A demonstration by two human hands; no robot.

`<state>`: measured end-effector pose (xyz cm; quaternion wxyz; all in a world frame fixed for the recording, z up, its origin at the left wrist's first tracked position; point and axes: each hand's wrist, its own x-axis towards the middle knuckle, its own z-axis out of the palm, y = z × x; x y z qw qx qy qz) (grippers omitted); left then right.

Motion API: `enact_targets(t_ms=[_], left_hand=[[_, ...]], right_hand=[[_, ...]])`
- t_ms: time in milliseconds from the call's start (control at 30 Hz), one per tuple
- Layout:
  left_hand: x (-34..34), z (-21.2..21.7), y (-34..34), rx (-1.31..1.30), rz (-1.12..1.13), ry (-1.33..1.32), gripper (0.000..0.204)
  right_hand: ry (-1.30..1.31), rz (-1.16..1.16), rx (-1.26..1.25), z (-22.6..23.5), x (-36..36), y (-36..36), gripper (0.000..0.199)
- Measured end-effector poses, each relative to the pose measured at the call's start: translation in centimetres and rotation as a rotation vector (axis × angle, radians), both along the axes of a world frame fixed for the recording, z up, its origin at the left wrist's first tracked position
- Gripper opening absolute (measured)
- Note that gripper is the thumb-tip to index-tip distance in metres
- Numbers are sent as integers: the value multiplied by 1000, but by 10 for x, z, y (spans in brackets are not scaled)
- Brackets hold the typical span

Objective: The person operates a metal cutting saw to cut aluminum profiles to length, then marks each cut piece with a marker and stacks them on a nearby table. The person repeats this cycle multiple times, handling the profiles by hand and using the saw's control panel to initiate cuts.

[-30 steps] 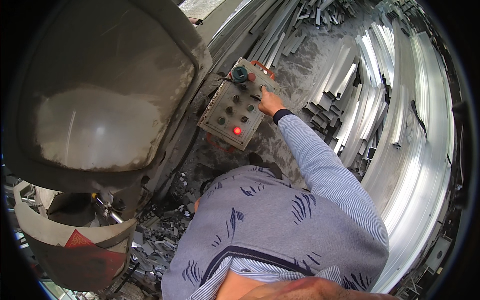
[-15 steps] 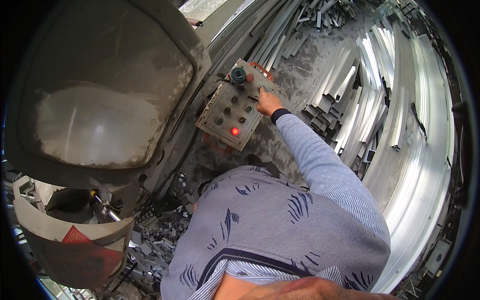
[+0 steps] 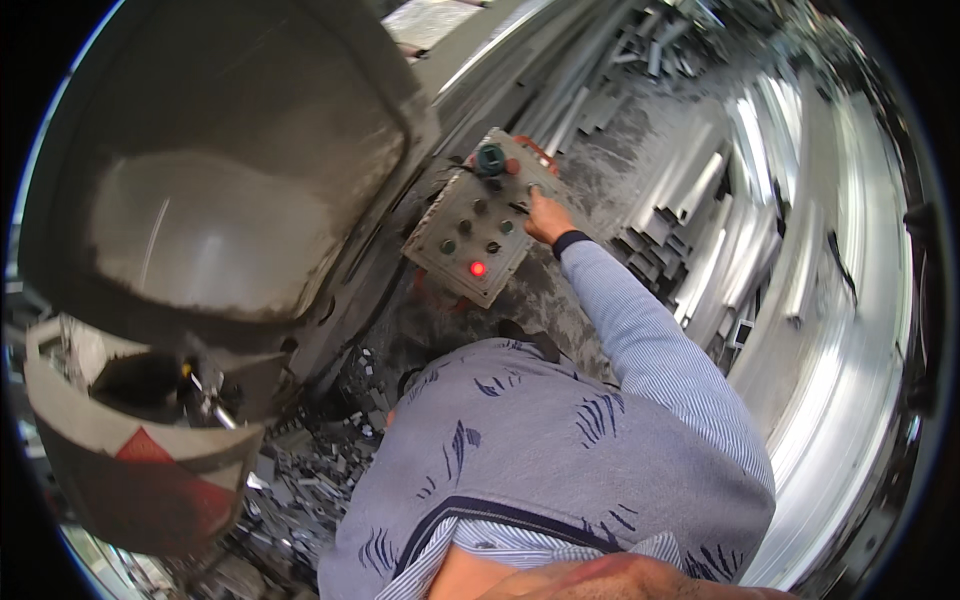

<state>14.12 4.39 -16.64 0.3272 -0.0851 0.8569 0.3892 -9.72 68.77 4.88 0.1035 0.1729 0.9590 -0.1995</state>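
Machinery stands at the far left: a large, rounded, dirty grey cover [image 3: 220, 130] with a cloudy pale area, and below it a curved cream-coloured guard [image 3: 150, 500] with a red marking. Just right of this guard, many small grey metal offcuts [image 3: 310, 495] lie in a heap. The left hand cannot be seen, so I cannot tell its state.

Near the middle is the thing in use, a beige rectangular control box [image 3: 480, 235] with worn edges, orange handles and several round knobs. It is slanted, between the grey cover and the stacks of metal. At its lower end, a round red lamp [image 3: 478, 269] is lit. The right hand [image 3: 548, 216] is over its right edge, the index finger stretched to a small round button [image 3: 534, 189]; the other fingers seem bent, and whether the palm is closed on something I cannot tell.

In my judgement, the reaching is done and the pressing is in hand; how deep the button sits is too small to tell. Letting go of it is left. Farther right, long silvery metal profiles [image 3: 840, 380] lie in stacks.
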Motion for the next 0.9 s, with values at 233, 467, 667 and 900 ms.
enact_targets(t_ms=[233,467,667,900], left_hand=[[31,36,40,-79,77,35,51],[54,78,63,-81,297,-89,54],[82,84,65,-113,391,-151,56],[96,78,67,-101,489,-119,52]], right_hand=[[171,53,-159,-36,7,10,88],[372,-23,-291,-62,45,-19,56],[170,-468,-928,-83,35,-69,23],[197,-410,-927,-85,19,-90,20]])
